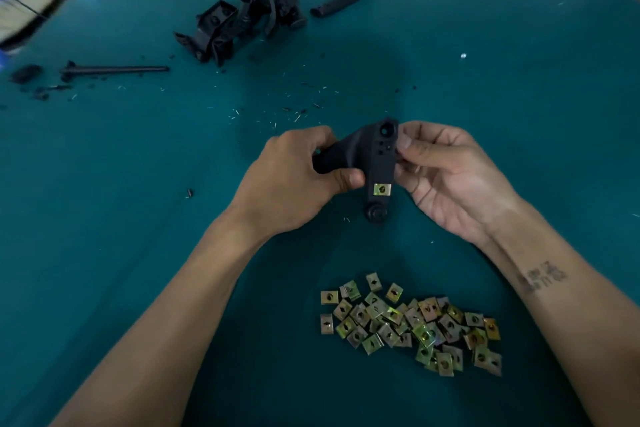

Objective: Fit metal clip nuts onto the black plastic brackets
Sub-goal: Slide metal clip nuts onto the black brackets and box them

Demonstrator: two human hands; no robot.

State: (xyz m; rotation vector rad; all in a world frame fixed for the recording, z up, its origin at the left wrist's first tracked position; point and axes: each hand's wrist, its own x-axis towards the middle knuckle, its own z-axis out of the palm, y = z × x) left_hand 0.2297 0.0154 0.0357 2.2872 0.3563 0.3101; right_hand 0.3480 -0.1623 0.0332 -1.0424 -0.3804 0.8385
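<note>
The tabletop (485, 114) is covered in a matt teal sheet, smooth and perhaps rubbery; the bracket (379, 156) is seen as matt black plastic, faintly textured; the fitted clip nut (382, 189) and the loose clip nuts (412, 322) are shown in shiny, yellowish plated metal.

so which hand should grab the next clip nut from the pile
Probably right. The left hand grips the black plastic bracket; the right hand only pinches its edge, and the pile of yellowish metal clip nuts lies nearer that forearm.
</note>
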